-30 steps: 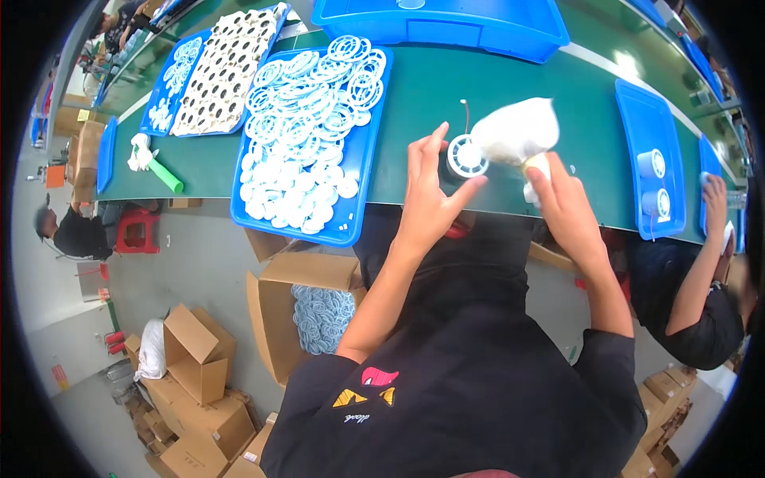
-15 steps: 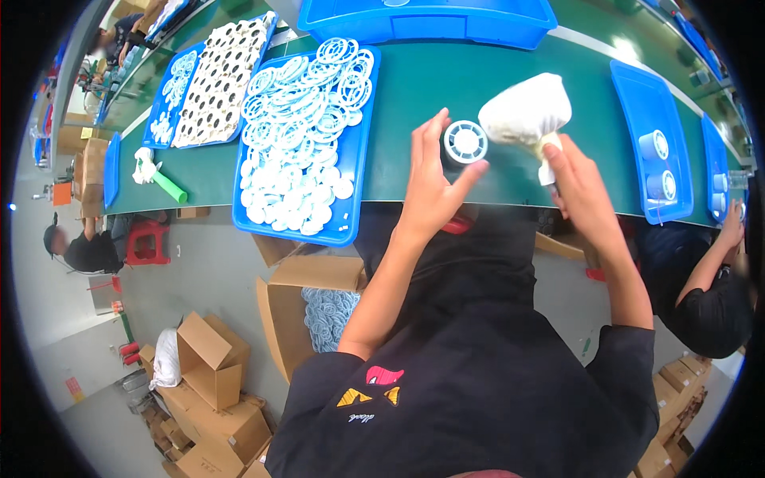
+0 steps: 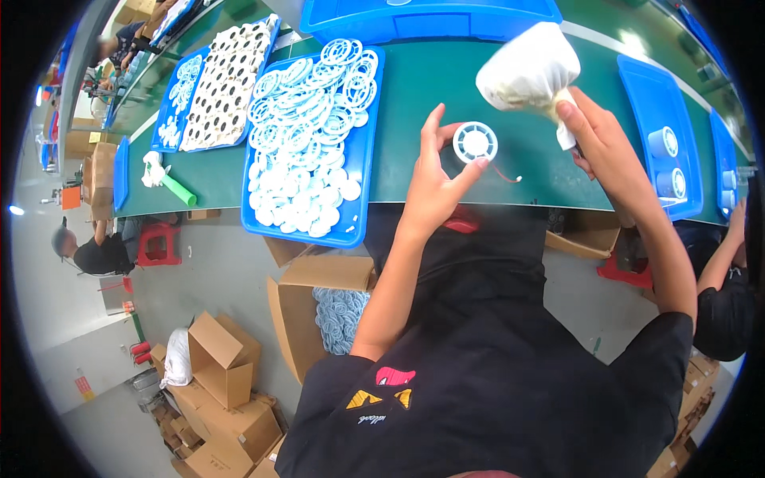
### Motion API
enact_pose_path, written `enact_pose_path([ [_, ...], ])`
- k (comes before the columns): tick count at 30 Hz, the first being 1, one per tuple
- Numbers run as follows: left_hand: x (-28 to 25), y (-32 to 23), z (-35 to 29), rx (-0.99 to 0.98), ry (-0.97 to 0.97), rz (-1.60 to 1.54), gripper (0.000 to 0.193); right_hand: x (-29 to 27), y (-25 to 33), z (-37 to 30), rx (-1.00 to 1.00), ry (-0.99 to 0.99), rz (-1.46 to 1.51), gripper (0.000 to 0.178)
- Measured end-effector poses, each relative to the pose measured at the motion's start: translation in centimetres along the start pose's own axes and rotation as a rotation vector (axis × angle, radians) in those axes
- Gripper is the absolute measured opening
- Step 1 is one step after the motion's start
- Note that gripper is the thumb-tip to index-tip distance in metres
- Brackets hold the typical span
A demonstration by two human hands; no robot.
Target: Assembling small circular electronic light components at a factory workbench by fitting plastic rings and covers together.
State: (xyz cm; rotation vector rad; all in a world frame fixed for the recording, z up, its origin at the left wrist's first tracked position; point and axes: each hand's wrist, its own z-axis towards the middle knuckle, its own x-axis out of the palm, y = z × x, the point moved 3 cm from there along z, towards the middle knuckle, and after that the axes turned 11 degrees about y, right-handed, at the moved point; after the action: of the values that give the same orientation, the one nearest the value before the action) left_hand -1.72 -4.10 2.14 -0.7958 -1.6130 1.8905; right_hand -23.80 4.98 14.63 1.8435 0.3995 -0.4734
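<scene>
My left hand point(image 3: 434, 183) has its thumb and fingers around a round white housing point(image 3: 476, 143) with a spoked top, standing at the bench's near edge. A thin reddish wire point(image 3: 507, 175) trails from beside the housing and ends in a small white tip. My right hand point(image 3: 602, 142) is closed round the handle of a mallet point(image 3: 532, 67) whose big head is wrapped in white cloth. The mallet is raised above and to the right of the housing, apart from it.
Left of my hands, a blue tray point(image 3: 360, 187) holds many pale rings and discs. Beyond it lies a tray of white parts with dark holes point(image 3: 231, 84). A green-handled tool point(image 3: 178, 190) rests farther left. Two white housings sit in a right-hand blue tray point(image 3: 647, 88). A blue bin point(image 3: 430, 25) stands behind.
My right hand has lifted the mallet up and away from the housing. The wire beside the housing now shows. My left hand keeps its hold; the whole view has shifted slightly.
</scene>
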Motion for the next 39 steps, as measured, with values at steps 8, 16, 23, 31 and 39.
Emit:
enact_pose_path([
  [8,0.0,0.1,-0.5,-0.042,0.020,-0.138,0.103,-1.0,4.0,5.0,-0.238,0.241,-0.528,0.055],
  [16,-0.5,0.3,0.0,-0.034,0.099,-0.166,0.100,1.2,4.3,4.3,-0.211,0.250,-0.590,0.051],
  [23,0.7,-0.4,-0.2,0.069,-0.019,0.295,0.065,0.8,-5.0,5.0,-0.171,-0.288,-0.529,0.053],
  [31,4.7,-4.0,3.6,0.341,0.001,0.367,0.063,4.2,-3.3,-0.8,-0.415,-0.239,-0.199,0.059],
  [39,2.3,-7.3,11.9,0.432,-0.071,0.634,0.049,-13.1,-14.0,-0.9,-0.005,-0.944,-0.692,0.050],
])
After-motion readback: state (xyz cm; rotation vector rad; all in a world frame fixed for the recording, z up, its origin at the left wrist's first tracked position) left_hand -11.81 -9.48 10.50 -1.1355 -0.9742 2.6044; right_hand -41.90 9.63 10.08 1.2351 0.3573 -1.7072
